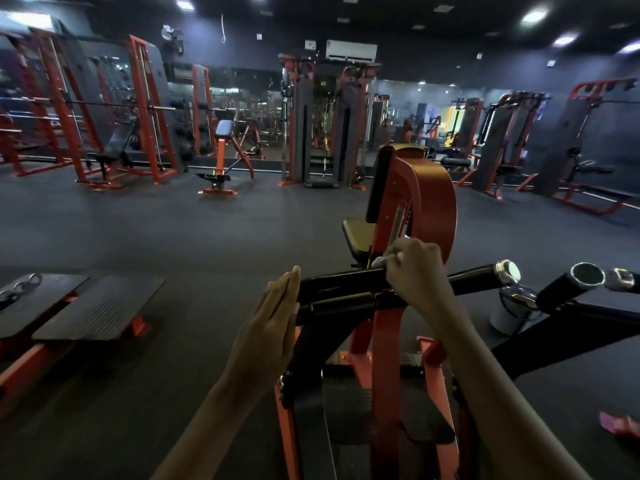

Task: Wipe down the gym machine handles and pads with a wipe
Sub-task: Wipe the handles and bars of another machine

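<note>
Most of the wipe (379, 261) is hidden under the right hand (415, 271); a pink object (620, 426) is cut off at the right edge.

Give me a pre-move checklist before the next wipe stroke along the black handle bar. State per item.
1. Wipe in grip: ok. The right hand curls over the black handle bar with the wipe showing white at its fingers.
2. Wipe on the bar surface: cannot tell, the hand hides the contact.
3. Left hand out of the stroke path: not ok, its straight fingers sit at the bar's left end.
4. Bar's right stretch to the chrome end cap unobstructed: ok.
5. Neighbouring handle wiped: cannot tell.
6. Seat pad wiped: cannot tell.
</note>
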Demonstrator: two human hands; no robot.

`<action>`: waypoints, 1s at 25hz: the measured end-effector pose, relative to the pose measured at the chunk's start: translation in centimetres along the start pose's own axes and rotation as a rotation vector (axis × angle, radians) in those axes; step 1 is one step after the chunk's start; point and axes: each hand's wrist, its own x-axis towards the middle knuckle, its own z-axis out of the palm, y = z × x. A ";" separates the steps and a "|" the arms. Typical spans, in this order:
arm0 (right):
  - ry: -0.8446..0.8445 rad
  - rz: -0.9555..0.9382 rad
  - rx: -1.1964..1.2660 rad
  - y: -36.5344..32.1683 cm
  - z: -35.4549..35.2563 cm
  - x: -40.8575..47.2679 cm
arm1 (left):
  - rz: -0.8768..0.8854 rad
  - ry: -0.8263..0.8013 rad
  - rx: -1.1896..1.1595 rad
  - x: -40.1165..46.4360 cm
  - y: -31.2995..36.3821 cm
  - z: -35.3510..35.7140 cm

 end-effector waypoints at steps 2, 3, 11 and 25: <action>-0.191 -0.020 -0.053 -3.0 0.2 0.7 | 0.023 0.010 0.025 0.1 -0.2 0.0; -0.246 -0.076 -0.066 -4.7 0.5 0.9 | 0.033 0.015 0.036 0.1 -0.2 0.1; -0.469 -0.311 -0.165 -8.2 1.5 1.1 | 0.046 -0.032 0.003 0.3 -0.3 -0.5; 0.033 -0.251 0.037 -2.9 -0.2 -3.1 | -0.004 -0.104 -0.188 0.4 -1.4 -4.1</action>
